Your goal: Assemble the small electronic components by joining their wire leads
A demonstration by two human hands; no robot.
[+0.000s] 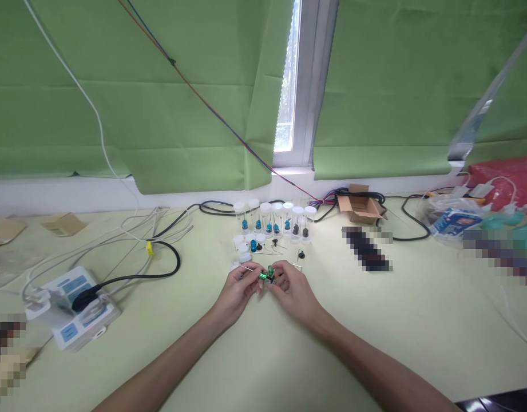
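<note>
Bare forearms (173, 359), green-and-black piece (263, 276) between left grip (238, 292) and right grip (296, 290).

You are handling a glossy, metallic-looking green piece (262, 276); clear plastic jars (309, 221) are looking smooth, the cardboard box (363, 216) matt.

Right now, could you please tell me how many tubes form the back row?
7, left to right: first tube, second tube, third tube, fourth tube, and fifth tube with blue pieces; sixth tube and seventh tube with dark pieces, on the right. Others may be hidden.
</note>
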